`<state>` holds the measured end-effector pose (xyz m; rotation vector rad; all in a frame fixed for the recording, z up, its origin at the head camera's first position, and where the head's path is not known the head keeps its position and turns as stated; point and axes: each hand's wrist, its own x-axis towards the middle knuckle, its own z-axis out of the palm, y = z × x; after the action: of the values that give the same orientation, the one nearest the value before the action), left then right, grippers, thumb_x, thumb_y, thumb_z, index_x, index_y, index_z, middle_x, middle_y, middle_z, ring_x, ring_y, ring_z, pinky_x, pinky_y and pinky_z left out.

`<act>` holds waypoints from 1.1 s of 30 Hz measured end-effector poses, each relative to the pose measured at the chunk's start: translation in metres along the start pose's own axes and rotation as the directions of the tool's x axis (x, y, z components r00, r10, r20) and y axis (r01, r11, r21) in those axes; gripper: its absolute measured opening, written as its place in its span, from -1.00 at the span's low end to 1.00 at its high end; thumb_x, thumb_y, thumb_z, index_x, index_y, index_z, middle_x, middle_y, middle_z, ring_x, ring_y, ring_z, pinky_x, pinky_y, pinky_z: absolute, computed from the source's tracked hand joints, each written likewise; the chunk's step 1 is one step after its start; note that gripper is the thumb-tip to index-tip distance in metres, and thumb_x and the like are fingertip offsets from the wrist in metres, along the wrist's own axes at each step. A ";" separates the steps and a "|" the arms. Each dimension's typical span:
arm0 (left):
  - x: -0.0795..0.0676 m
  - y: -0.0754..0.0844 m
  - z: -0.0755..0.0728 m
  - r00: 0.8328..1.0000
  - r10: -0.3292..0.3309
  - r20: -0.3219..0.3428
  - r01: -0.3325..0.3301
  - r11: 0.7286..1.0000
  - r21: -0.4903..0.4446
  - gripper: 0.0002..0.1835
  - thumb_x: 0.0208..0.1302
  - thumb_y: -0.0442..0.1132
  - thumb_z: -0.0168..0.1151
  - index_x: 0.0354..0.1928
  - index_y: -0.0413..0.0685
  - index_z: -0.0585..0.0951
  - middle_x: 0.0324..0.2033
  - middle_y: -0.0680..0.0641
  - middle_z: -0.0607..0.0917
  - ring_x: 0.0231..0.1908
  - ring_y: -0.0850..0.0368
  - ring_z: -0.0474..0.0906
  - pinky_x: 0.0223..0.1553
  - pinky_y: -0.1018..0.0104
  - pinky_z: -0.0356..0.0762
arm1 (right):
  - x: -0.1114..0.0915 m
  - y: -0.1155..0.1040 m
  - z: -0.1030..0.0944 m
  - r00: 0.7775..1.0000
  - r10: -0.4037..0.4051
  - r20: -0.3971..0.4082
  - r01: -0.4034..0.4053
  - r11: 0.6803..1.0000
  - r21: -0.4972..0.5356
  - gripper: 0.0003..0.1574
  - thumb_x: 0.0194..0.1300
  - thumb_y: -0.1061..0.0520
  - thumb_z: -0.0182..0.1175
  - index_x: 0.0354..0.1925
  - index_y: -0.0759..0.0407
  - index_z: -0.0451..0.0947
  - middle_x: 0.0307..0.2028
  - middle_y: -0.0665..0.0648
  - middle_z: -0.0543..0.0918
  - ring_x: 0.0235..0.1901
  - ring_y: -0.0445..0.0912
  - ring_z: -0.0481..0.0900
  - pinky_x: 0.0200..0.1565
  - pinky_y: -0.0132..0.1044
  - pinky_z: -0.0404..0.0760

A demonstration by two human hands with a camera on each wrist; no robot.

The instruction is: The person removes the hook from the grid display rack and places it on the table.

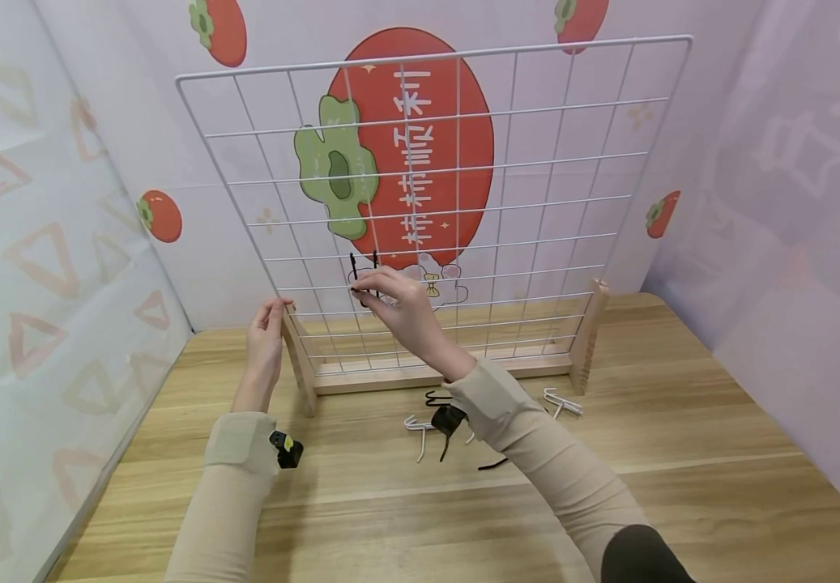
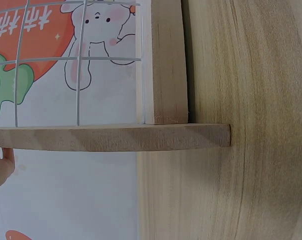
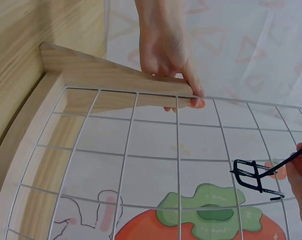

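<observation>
A white wire grid panel (image 1: 434, 57) stands upright in a wooden base (image 1: 456, 375). My left hand (image 1: 265, 344) grips the upper end of the base's left wooden side piece (image 1: 299, 360); in the right wrist view its thumb and fingers lie on either side of that wood. In front of the panel's lower left part, my right hand (image 1: 407, 312) pinches a black wire hook (image 3: 258, 175) by its straight arm. The hook's square back frame is at the grid wires in the right wrist view; whether it is hooked on cannot be told.
Several loose hooks lie on the wooden table (image 1: 361, 518) before the base: a white hook (image 1: 420, 427), a black hook (image 1: 436, 398) and another white hook (image 1: 561, 402) among them. My right sleeve partly covers this group. Printed cloth walls (image 1: 565, 227) stand behind and at both sides.
</observation>
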<state>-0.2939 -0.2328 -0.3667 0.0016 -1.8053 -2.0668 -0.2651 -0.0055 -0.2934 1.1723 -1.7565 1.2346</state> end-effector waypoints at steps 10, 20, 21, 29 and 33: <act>0.000 -0.001 0.000 1.000 0.001 -0.010 -0.001 1.000 -0.014 -0.86 0.27 -0.07 -0.02 -0.41 0.22 0.51 -0.32 0.14 0.51 -0.17 0.27 0.33 -0.13 0.52 0.26 | 0.005 -0.003 -0.001 1.000 0.008 -0.019 -0.007 1.000 0.024 -0.86 0.02 0.43 0.21 -0.34 0.40 0.56 -0.35 0.23 0.60 -0.28 -0.04 0.56 -0.16 -0.45 0.49; 0.000 -0.001 0.000 1.000 0.000 -0.016 0.000 1.000 -0.019 -0.87 0.26 -0.07 -0.01 -0.40 0.21 0.52 -0.34 0.16 0.53 -0.19 0.27 0.34 -0.15 0.53 0.26 | 0.015 -0.010 -0.005 0.997 -0.049 -0.056 0.051 0.998 0.031 -0.86 0.00 0.44 0.21 -0.36 0.41 0.56 -0.34 0.26 0.60 -0.27 -0.02 0.56 -0.18 -0.45 0.50; 0.000 -0.001 0.000 1.000 -0.001 -0.015 0.001 1.000 -0.018 -0.87 0.26 -0.07 -0.01 -0.40 0.21 0.52 -0.34 0.16 0.53 -0.19 0.27 0.34 -0.15 0.53 0.27 | 0.015 -0.010 -0.005 0.997 -0.054 -0.055 0.056 0.998 0.033 -0.85 -0.01 0.45 0.22 -0.35 0.40 0.56 -0.34 0.26 0.60 -0.27 -0.02 0.56 -0.18 -0.44 0.50; -0.001 0.000 0.000 1.000 -0.009 -0.014 0.009 1.000 0.006 -0.86 0.25 -0.04 -0.01 -0.38 0.19 0.51 -0.30 0.11 0.50 -0.21 0.26 0.34 -0.17 0.51 0.27 | 0.014 -0.017 -0.010 0.995 -0.090 -0.052 0.093 0.994 0.058 -0.85 0.00 0.44 0.21 -0.35 0.41 0.55 -0.33 0.26 0.60 -0.26 -0.02 0.55 -0.16 -0.40 0.51; -0.001 0.000 0.000 1.000 -0.002 -0.010 0.002 1.000 0.018 -0.86 0.25 -0.03 -0.02 -0.39 0.21 0.51 -0.28 0.12 0.49 -0.17 0.26 0.32 -0.14 0.52 0.26 | 0.013 -0.020 -0.013 0.992 -0.113 -0.049 0.115 0.992 0.050 -0.83 -0.01 0.45 0.22 -0.34 0.41 0.55 -0.33 0.26 0.60 -0.26 -0.03 0.55 -0.18 -0.39 0.51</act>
<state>-0.2930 -0.2323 -0.3667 0.0186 -1.8188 -2.0484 -0.2505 0.0006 -0.2712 1.2473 -1.6092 1.2368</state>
